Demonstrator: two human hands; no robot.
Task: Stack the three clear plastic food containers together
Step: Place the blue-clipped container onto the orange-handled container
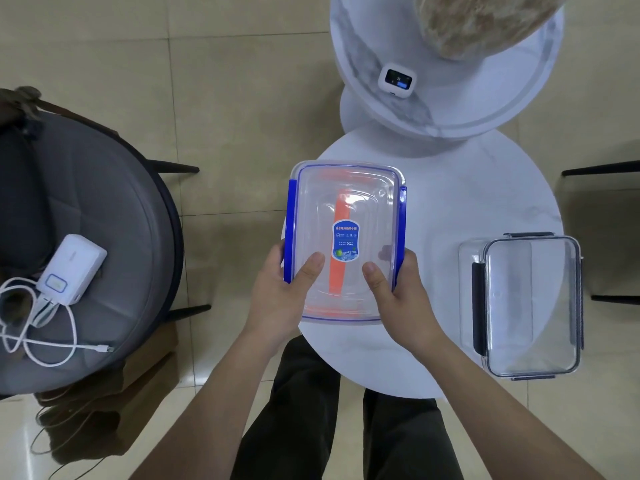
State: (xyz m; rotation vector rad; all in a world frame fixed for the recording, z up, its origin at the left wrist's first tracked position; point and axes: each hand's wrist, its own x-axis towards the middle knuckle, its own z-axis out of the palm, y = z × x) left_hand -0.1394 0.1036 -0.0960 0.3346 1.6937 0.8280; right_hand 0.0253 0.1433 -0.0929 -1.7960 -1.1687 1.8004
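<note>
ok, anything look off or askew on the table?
Nothing damaged or spilled. The blue-clipped container, held by the left hand and right hand, sits roughly square over an orange-trimmed one. The grey-clipped container sits apart, overhanging the round white table's right edge.

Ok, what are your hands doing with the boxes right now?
Left hand and right hand grip blue-clipped container, orange-trimmed one seen through it. Grey-clipped container apart on white table. Nothing between.
</note>
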